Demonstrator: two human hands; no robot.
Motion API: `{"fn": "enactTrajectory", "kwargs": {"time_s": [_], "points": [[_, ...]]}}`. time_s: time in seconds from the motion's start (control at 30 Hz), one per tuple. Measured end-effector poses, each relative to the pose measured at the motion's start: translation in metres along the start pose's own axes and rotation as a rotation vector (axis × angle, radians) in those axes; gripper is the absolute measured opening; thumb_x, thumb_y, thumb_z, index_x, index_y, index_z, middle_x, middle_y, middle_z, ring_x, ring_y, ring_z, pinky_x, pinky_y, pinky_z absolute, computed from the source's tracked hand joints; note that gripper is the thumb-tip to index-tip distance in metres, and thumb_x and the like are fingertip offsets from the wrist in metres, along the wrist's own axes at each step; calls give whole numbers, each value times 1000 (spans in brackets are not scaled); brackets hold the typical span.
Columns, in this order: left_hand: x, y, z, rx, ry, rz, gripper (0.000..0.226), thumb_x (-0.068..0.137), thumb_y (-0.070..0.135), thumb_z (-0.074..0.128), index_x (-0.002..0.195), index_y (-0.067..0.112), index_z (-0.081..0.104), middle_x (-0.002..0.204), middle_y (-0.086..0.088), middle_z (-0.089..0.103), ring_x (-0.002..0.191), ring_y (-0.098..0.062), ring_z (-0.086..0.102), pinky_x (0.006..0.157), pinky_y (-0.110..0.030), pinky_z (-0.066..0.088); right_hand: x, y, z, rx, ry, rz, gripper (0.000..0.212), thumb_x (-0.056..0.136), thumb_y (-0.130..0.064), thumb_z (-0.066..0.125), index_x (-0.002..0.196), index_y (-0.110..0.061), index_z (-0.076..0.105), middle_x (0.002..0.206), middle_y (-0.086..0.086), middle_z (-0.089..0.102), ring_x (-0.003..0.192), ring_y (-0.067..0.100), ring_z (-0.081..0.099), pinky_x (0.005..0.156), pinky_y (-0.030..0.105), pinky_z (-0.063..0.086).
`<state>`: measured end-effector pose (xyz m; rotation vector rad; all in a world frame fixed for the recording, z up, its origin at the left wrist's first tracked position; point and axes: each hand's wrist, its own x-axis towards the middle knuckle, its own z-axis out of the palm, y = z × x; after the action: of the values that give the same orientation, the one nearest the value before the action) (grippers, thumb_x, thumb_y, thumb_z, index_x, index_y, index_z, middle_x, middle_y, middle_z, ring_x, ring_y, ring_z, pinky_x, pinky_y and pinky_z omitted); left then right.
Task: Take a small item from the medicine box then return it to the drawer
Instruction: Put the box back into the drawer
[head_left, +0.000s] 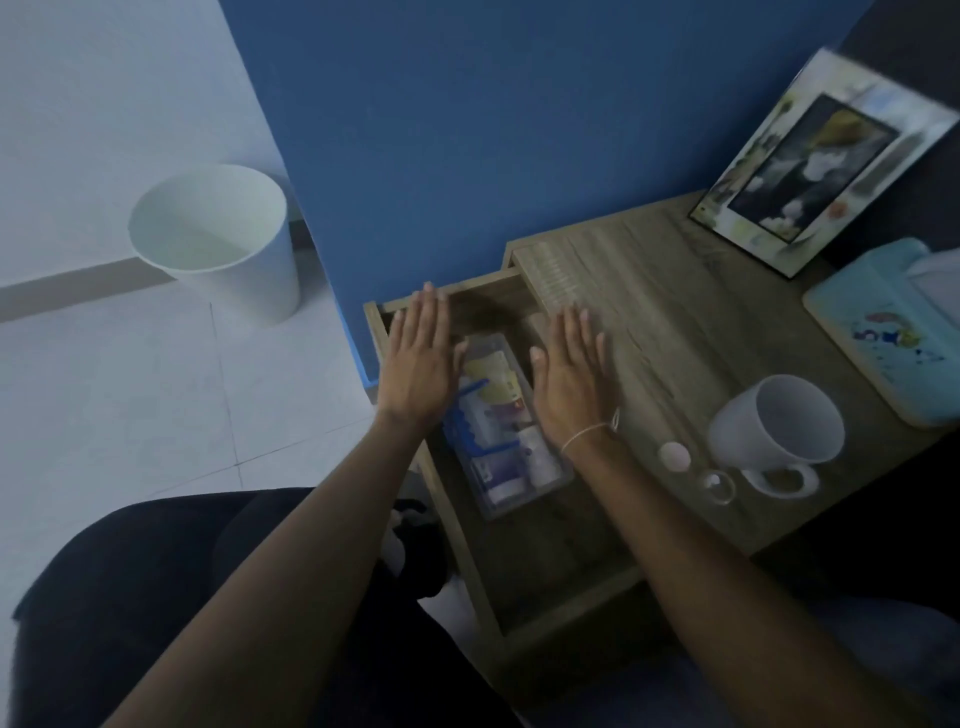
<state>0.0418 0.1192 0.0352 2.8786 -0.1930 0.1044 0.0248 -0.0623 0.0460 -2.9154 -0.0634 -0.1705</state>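
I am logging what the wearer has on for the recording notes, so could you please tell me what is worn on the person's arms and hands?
Both forearms are bare to the picture's lower edge, with no sleeves in view. The left hand carries no ring, watch or glove. The right hand is likewise ungloved, but its wrist wears a thin pale string bracelet, with a short loose end near the knot.

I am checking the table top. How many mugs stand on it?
1. One white mug stands on the wooden table, right of the open drawer, near a tissue box. None seems hidden.
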Motion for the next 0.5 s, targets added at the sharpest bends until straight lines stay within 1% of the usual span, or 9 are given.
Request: {"fn": "enactTrajectory", "kwargs": {"time_s": [0.03,0.1,0.17,0.23,0.33,0.5], "points": [[0,-4,-1,-24,8,-78,64,101,40,21,150,4,2,160,-16,-2,149,-27,-4,123,-40,0,15,10,-3,-12,-7,6,56,101,-34,21,147,-3,21,157,16,20,147,28,12,119,45,6],[-5,-10,2,-105,-7,-237,66,101,41,22,150,2,0,160,-17,-5,149,-28,-6,123,-40,0,38,31,-4,-47,-71,34,56,101,-33,23,149,-5,18,159,14,16,148,27,9,120,45,5],[-10,-11,7,-204,-22,-349,68,100,41,24,149,0,-1,160,-17,-8,149,-29,-7,123,-42,1,51,47,-2,-62,-145,44,56,101,-32,23,150,-6,15,160,11,12,148,26,5,120,45,3],[-11,-10,11,-300,11,-389,68,101,37,28,149,-1,-2,160,-18,-8,149,-31,-5,122,-43,3,57,56,2,-44,-169,29,55,101,-31,24,150,-7,15,160,10,12,149,24,4,120,45,1],[-9,-9,14,-454,95,-408,68,101,32,31,149,-1,-3,159,-20,-8,148,-32,-4,122,-43,4,57,59,8,-36,-134,5,55,101,-30,25,150,-7,17,160,9,15,148,21,6,121,44,1],[-8,-6,22,-657,168,-463,68,101,35,30,149,3,-5,160,-15,-10,149,-25,-3,123,-40,8,58,64,16,-31,-82,-10,55,100,-30,26,150,-9,19,160,7,17,148,19,8,121,43,3]]}}
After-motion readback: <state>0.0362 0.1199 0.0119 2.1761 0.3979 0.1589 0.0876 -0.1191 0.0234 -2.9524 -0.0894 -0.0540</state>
